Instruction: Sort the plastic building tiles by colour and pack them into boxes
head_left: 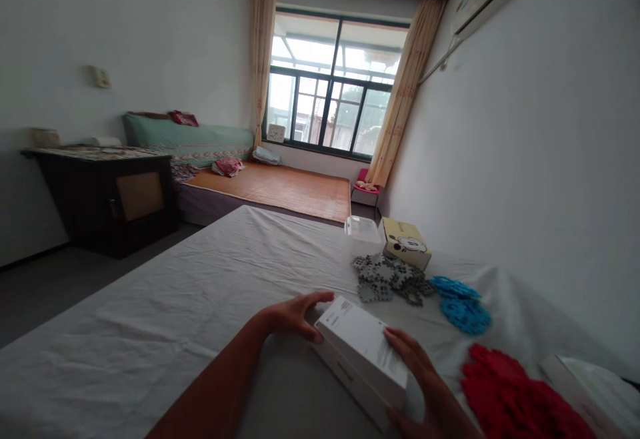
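Observation:
A white cardboard box (363, 335) with small printed text on its top lies slanted between my hands, low above or on the bed. My left hand (295, 315) curves round its far left end, thumb against the side and index finger by the top corner. Along the right side and near end, my right hand (417, 375) grips the box, with fingertips on its top edge. Just beyond the box lies a pile of grey interlocking plastic pieces (385, 275). Blue pieces (463, 309) and a red heap (515, 392) of similar look lie to the right.
A white sheet (165, 312) covers the bed. Behind the grey pile stand a clear plastic container (363, 231) and a yellow cartoon box (406, 242). A white object (595, 385) sits at the right edge. Farther off are a dark cabinet (105, 192) and a second bed (280, 189).

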{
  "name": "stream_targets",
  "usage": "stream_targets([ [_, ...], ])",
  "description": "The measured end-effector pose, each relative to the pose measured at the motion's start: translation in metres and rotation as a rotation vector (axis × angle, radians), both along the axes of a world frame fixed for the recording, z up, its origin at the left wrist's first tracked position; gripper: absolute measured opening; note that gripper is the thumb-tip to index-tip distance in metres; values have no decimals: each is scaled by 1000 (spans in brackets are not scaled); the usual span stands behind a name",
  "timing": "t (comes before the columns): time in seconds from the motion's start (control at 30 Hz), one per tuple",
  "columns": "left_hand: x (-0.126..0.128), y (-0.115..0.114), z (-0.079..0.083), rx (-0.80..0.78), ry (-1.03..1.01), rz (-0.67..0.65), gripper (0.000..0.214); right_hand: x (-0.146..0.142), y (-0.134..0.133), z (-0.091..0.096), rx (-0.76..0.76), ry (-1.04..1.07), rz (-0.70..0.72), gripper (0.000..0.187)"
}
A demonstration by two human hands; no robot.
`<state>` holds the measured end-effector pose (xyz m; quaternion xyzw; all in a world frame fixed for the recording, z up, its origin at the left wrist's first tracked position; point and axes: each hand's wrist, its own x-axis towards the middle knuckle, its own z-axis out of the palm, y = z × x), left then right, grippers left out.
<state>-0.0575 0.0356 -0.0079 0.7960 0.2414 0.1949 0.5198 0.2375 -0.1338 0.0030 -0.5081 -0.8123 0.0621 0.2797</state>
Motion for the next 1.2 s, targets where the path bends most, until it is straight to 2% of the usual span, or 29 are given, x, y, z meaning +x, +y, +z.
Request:
stream_targets([
  [0.07,1,-2,1,67,73,-18,100,-2,1,3,-16,2,5,72],
  [0.17,3,-6,4,132,129,-24,104,-7,1,10,22,43,-59,55],
  [0.3,5,-9,7,163,134,-35,103,-9,0,26,92,160,-158,49],
  [0.37,5,-10,7,168,126,-41,102,-1,0,34,113,270,-255,44],
  [0.47,6,-11,6,173,142,-31,102,20,2,40,128,447,-491,43],
  [0.53,8,-11,5,178,151,-36,104,34,2,37,113,517,-635,47],
  [0.6,10,-12,6,190,140,-63,103,45,0,27,109,518,-706,48],
  [0.7,12,-13,9,206,112,-113,87,56,-6,1,176,382,-683,44],
  [0.83,8,-7,12,205,87,-128,54,67,-18,-39,286,151,-555,41],
  [0.93,4,-1,10,162,52,-143,45,73,-28,-54,264,-22,-399,43],
  [1.03,3,2,8,50,-12,-154,39,81,-33,-43,122,-141,-299,40],
  [1.13,8,-1,7,-101,-90,-101,35,105,-16,-16,50,-162,-382,43],
  [1.2,11,-3,8,-164,-127,-59,33,134,12,1,54,-183,-452,51],
])
